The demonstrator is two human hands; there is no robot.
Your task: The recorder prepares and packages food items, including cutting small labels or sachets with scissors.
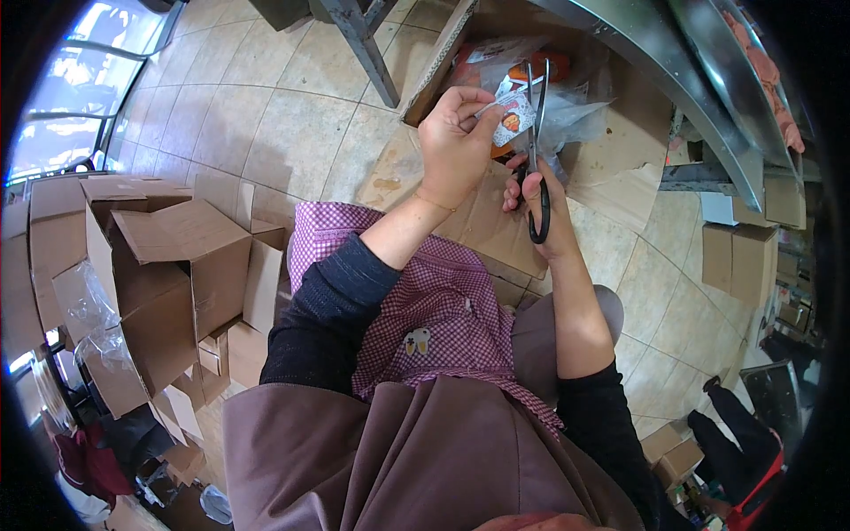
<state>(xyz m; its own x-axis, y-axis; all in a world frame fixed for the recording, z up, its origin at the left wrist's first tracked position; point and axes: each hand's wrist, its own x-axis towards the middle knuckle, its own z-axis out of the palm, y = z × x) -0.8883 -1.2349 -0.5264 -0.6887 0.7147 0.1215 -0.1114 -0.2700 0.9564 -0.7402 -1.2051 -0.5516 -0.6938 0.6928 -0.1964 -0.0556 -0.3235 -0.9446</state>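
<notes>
My left hand (457, 140) pinches a small white printed packet (513, 124) with an orange picture on it. My right hand (551, 211) grips a pair of scissors (533, 140) by the black handles. Their metal blades point away from me, slightly parted, beside the packet's right edge. I cannot tell whether the packet lies between the blades. Below both hands stands an open cardboard box (633, 146) with clear plastic bags (567, 119) and orange-printed wrappers inside. Its near flap reaches toward my lap.
Open cardboard boxes (190, 257) crowd the left side. A metal table edge (655, 53) with pinkish pieces (761, 66) on it overhangs at upper right. A metal leg (363, 49) stands beyond the box. Another person's dark-clad legs (730, 434) show at lower right.
</notes>
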